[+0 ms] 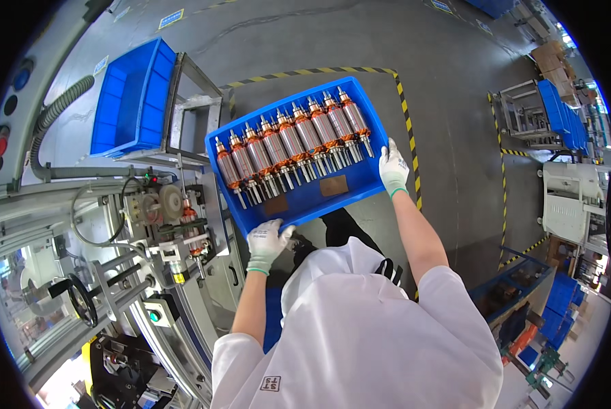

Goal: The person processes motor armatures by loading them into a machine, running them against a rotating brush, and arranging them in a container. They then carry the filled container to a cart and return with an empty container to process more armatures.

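Note:
A blue plastic bin (305, 213) is held out in front of me, tilted a little, its right side farther away. My left hand (267, 244), in a white glove, grips its near left corner. My right hand (393, 170), also gloved in white, holds the right wall near the corner. Inside lie several motor armatures (293, 141) side by side in a row, with copper windings, steel cores and shafts. Brown cardboard pieces (333, 185) show on the bin's floor by the near wall. The fingers under the rim are partly hidden.
To my left stands a machine with a round wheel (171, 200), a handwheel (82, 300) and a green button (155, 316). Another blue bin (131, 102) rests on a metal frame (200, 102) beyond it. Yellow-black tape (408, 112) marks the floor; a white cart (570, 198) stands far right.

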`<state>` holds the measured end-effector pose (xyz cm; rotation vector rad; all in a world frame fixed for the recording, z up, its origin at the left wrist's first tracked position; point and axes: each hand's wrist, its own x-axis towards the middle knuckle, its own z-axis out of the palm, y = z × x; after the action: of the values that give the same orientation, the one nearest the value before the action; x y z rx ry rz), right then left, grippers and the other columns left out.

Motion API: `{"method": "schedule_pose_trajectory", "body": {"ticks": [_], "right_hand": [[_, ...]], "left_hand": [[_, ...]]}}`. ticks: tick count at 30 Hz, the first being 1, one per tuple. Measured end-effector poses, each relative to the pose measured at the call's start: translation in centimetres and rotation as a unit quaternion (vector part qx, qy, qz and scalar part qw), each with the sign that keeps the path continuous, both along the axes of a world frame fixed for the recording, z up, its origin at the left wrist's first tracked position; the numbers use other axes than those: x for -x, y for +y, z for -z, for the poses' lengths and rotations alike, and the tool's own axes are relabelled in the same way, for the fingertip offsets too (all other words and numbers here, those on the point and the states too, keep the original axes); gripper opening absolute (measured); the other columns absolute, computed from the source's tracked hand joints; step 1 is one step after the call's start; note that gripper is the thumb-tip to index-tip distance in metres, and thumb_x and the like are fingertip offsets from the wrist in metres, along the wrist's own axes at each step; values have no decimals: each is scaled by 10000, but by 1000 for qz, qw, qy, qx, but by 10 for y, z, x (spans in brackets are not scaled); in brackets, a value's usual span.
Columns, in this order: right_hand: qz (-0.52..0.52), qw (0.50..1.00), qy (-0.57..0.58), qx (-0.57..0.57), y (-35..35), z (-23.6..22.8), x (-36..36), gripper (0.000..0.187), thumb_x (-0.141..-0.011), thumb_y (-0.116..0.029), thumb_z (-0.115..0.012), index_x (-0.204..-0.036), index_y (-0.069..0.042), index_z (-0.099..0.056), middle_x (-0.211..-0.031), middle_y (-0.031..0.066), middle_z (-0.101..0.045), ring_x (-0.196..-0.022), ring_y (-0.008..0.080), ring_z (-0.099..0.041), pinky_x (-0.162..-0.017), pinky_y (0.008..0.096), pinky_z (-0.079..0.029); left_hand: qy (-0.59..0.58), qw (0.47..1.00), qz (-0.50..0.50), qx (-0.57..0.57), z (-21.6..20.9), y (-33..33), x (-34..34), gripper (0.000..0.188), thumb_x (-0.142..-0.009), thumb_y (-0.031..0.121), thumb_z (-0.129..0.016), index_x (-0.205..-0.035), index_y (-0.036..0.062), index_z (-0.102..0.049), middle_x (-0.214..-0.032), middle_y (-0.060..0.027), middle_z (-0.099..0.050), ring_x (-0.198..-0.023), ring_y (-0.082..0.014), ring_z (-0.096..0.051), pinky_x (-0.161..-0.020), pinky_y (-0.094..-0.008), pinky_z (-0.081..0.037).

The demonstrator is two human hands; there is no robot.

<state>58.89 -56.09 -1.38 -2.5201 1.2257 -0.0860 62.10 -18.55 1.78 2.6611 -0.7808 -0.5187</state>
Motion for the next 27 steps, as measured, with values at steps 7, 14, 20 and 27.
{"method": "schedule_pose_trajectory", "body": {"ticks": [7,14,20,27], "right_hand": [[-82,997,0,-16,-50,2,-90,391,-948,-354,-403,-1296,-199,-488,-1179,107,-604,-1028,313,-594,-891,398,-467],[-177,984,12,2,-98,3,-197,403,-931,-398,-410,-1275,-209,-499,-1132,97,-620,-1020,294,-597,-889,409,-462],[-8,996,-77,43,-90,60,-233,579,-808,-197,-455,-1360,-40,-375,-1340,207,-439,-1155,356,-483,-969,444,-395],[-23,987,-139,-79,-37,80,-205,758,-780,-170,-533,-1414,54,-183,-1434,251,-305,-1219,368,-439,-1028,439,-340]], "left_hand": [[-45,994,-90,32,5,-54,-7,430,-841,485,-548,-907,81,-680,-893,-82,-683,-807,-261,-651,-713,-384,-514],[-17,977,-213,14,9,-140,-15,469,-864,478,-529,-944,42,-682,-912,-131,-682,-841,-289,-651,-771,-390,-507],[147,957,-244,57,17,-186,-44,476,-903,431,-478,-1074,13,-629,-995,-209,-648,-949,-367,-613,-833,-423,-472],[-257,891,-348,137,23,-121,-130,358,-894,204,-553,-1080,-101,-551,-1038,-259,-590,-959,-373,-568,-870,-432,-446]]}}
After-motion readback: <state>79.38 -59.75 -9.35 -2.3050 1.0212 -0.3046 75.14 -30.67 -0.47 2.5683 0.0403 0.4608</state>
